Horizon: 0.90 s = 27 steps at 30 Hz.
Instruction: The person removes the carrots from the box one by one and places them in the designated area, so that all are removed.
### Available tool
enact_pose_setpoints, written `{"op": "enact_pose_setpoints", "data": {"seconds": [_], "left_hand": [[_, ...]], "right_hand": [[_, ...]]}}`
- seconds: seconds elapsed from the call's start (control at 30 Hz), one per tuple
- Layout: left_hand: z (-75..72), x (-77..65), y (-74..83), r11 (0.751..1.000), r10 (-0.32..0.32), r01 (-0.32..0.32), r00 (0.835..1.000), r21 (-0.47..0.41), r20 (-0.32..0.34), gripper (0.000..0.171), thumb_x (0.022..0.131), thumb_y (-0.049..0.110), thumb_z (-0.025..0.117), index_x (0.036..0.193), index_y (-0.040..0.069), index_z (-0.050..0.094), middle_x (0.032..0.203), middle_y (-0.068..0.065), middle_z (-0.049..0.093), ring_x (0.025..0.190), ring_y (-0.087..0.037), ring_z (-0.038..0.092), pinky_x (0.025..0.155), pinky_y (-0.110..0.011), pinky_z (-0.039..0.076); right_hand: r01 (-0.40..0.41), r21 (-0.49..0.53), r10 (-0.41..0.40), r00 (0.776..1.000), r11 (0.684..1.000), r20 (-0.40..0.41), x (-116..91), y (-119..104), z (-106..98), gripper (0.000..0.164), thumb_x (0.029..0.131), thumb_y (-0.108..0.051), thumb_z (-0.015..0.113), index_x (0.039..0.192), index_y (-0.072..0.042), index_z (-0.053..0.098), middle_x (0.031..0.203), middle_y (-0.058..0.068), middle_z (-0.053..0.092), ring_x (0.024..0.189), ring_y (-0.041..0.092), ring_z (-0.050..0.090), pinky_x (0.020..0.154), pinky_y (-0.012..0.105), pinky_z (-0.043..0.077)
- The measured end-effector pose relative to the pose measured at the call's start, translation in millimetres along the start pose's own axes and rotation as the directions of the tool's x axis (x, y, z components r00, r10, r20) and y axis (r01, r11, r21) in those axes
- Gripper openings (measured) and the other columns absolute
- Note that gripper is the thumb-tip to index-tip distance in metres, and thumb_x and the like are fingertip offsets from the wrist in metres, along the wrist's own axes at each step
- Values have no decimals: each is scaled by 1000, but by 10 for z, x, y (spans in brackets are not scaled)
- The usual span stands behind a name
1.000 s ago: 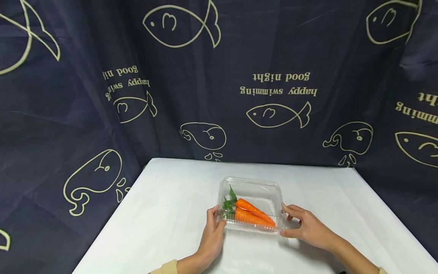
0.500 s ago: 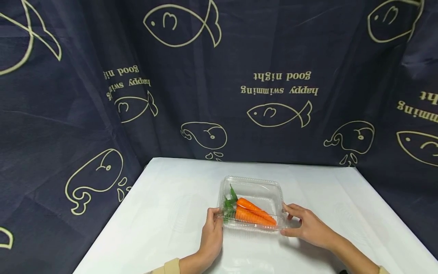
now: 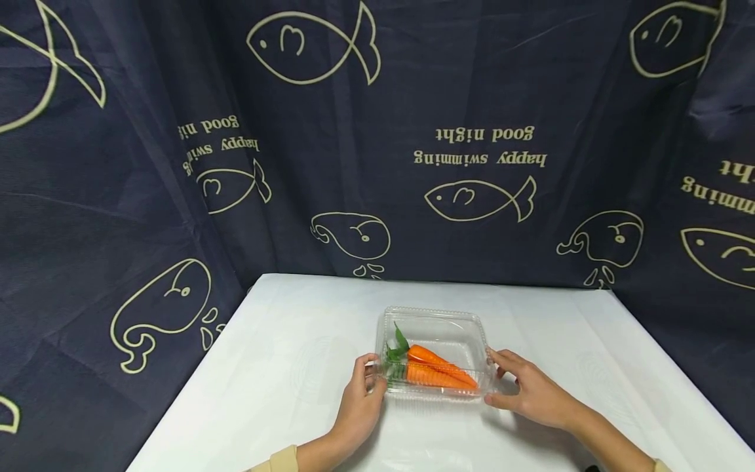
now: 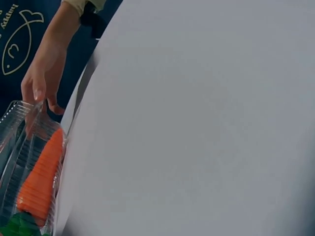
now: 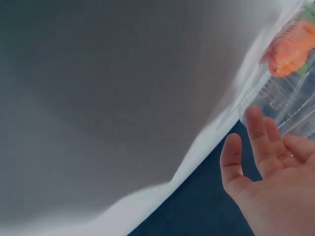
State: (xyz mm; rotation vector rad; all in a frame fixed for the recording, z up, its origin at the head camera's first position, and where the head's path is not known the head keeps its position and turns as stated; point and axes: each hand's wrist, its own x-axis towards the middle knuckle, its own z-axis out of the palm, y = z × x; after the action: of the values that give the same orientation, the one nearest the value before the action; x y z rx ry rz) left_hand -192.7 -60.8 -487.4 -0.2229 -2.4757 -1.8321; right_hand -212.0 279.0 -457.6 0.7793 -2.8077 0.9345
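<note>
A clear plastic clamshell container (image 3: pixel 454 328) sits on the white table, with orange carrots (image 3: pixel 433 367) and their green leaves (image 3: pixel 398 344) inside. At its left front corner is my left hand (image 3: pixel 356 406), fingers bent along the side and thumb at the front, holding the edge. My right hand (image 3: pixel 539 396) is at the right side. In the right wrist view its fairly straight fingers touch the plastic wall while the thumb stands apart; this right hand (image 4: pixel 47 66) also appears in the left wrist view, reaching the rim. The left hand is out of sight there.
The white table (image 3: pixel 265 387) spreads around the container. A dark blue curtain (image 3: pixel 377 157) printed with fish and whales hangs behind and beside it. A small black object (image 3: pixel 592 469) shows at the bottom edge, near the right forearm.
The left hand shifts slightly; its thumb, tucked from sight half a second ago, shows again at the container's front corner. The right hand, carrots and container stay nearly still.
</note>
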Motion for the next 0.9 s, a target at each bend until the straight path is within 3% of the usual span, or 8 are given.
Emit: {"op": "enact_pose_setpoints", "data": {"seconds": [0.13, 0.37, 0.73, 0.9], "left_hand": [[-16, -1, 2, 1000, -11, 11, 1000, 6, 12, 42, 103, 19, 53, 142, 18, 39, 134, -13, 56, 127, -32, 58, 102, -56, 50], [-64, 6, -2, 998, 10, -5, 997, -67, 81, 53, 104, 20, 52, 152, 13, 31, 153, -27, 39, 144, -44, 37, 115, -57, 37], [-80, 6, -16, 995, 55, -45, 992, -90, 115, 54, 105, 20, 50, 153, 9, 28, 155, -25, 39, 145, -40, 39, 114, -42, 40], [-80, 7, -4, 995, 48, -37, 991, -90, 122, 55, 105, 20, 50, 154, 10, 26, 157, -28, 35, 146, -42, 35, 115, -45, 38]], "right_hand": [[-13, 11, 13, 1000, 1000, -22, -10, -17, 25, 87, 84, -42, 80, 149, 3, 44, 132, 5, 59, 96, 6, 56, 72, 24, 48], [-67, 31, 69, 995, 997, -73, -28, -89, 92, 89, 84, -45, 80, 151, -1, 42, 134, 6, 59, 97, 5, 57, 76, 27, 49], [-192, 57, 197, 977, 980, -78, -19, -221, 173, 89, 90, -46, 72, 156, -1, 33, 130, 4, 59, 113, 18, 57, 85, 33, 54], [-212, 91, 219, 973, 973, -72, -29, -204, 194, 90, 88, -44, 76, 155, -2, 35, 123, 4, 57, 88, 11, 52, 68, 24, 48]]}}
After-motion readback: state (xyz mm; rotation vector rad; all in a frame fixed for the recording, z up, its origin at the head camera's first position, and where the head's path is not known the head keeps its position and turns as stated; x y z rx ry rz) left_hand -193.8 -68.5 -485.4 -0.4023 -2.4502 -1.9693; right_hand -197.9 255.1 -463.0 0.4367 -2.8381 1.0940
